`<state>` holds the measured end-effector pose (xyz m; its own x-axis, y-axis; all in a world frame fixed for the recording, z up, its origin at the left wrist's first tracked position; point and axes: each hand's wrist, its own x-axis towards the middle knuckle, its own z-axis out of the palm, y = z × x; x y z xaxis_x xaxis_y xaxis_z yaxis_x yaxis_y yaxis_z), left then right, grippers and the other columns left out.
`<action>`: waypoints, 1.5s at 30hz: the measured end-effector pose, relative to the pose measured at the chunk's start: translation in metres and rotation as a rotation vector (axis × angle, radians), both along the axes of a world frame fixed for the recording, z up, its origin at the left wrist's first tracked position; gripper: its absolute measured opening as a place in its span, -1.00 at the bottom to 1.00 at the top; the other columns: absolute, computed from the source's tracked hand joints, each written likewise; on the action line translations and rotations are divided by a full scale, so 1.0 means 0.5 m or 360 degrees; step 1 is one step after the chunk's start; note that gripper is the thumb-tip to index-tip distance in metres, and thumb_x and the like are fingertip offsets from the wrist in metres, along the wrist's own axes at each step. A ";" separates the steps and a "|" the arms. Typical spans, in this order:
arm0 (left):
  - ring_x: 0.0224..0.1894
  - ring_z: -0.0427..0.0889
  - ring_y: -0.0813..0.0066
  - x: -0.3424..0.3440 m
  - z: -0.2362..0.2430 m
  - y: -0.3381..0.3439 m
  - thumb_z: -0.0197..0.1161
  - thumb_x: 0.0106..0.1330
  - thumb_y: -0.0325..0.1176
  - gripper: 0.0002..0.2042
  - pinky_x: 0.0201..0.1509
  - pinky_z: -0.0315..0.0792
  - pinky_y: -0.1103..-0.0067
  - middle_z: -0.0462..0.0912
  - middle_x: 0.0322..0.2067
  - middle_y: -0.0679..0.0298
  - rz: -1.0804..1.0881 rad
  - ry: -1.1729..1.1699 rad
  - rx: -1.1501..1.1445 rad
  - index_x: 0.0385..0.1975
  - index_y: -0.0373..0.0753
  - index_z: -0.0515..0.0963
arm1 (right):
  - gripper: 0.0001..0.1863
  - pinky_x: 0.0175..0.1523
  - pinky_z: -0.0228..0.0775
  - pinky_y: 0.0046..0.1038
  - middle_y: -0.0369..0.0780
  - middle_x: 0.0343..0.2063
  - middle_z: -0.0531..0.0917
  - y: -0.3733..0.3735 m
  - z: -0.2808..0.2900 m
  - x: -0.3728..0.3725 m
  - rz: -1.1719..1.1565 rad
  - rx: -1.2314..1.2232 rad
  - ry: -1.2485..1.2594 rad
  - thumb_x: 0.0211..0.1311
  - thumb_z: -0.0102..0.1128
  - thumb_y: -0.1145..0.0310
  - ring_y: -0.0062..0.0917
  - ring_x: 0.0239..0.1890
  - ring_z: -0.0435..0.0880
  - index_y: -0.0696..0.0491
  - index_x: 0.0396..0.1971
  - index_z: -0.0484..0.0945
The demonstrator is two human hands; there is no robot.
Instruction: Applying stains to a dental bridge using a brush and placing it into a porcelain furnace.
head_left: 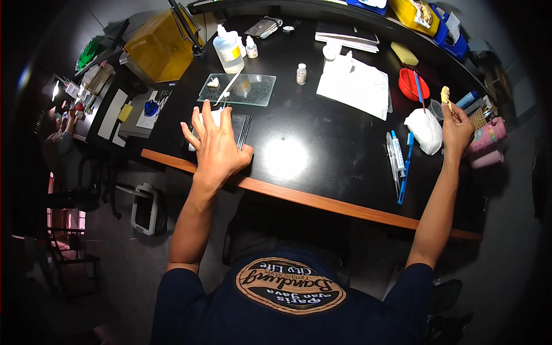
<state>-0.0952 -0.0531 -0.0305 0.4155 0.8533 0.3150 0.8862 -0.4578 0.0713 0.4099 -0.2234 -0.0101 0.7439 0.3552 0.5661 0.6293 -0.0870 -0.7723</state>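
Note:
My left hand (217,141) is spread open, fingers apart, above a dark pad (244,131) with white sheets partly hidden under the hand. Just beyond my fingertips lies a glass slab (256,90) with a white lump (213,83) and a thin white-handled spatula (231,86) on it. At the far right my right hand (458,132) is raised, pinching a small, irregular yellowish piece (445,96) upright between its fingertips. Beside that hand sits a crumpled white wad of tissue or cloth (425,131). Blue-handled toothbrush (405,172), tube (398,150) and tweezers-like tool (392,164) lie to its left.
A clear bottle (228,49), small dropper bottle (251,48) and glass vial (301,74) stand at the back. White paper (356,89), a red bowl (411,85) and a pink tumbler (487,137) are rightward. A wooden edge (310,198) borders the black table.

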 end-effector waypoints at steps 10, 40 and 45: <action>0.48 0.01 -0.33 -0.024 0.011 0.008 0.41 -0.13 -0.28 -0.15 0.50 -0.22 -0.23 0.09 0.39 -0.31 0.0007 0.0021 0.0019 0.33 -0.29 0.35 | -0.72 -0.27 0.48 -0.68 -0.24 -0.34 0.76 0.020 0.028 -0.124 0.0168 -0.0001 -0.0048 0.25 0.46 0.43 -0.74 -0.38 0.66 0.29 -0.12 0.72; -0.51 0.67 0.36 0.069 0.210 -0.292 0.18 0.36 -0.54 -0.81 -0.39 0.37 0.55 0.71 -0.44 0.11 -0.3021 -0.2131 -0.1146 -0.50 -0.29 0.68 | -0.77 -0.36 0.37 -0.70 -0.31 -0.35 0.73 0.004 -0.002 -0.383 0.1456 -0.0429 0.0522 0.22 0.44 0.42 -0.81 -0.46 0.56 0.17 -0.14 0.76; -0.51 0.68 0.41 0.103 0.149 -0.242 0.20 0.30 -0.53 -0.82 -0.45 0.40 0.57 0.75 -0.35 0.02 -0.2748 -0.2148 -0.0780 -0.46 -0.44 0.72 | -0.76 -0.31 0.41 -0.67 -0.32 -0.41 0.75 0.016 -0.009 -0.382 0.1425 -0.0502 0.0427 0.22 0.45 0.40 -0.82 -0.42 0.57 0.17 -0.14 0.76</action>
<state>-0.0438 -0.1742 0.0439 0.4050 0.0968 0.9092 -0.8714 -0.2600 0.4159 0.2191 -0.2155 -0.0143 0.2165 0.9554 0.2007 0.3704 0.1098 -0.9223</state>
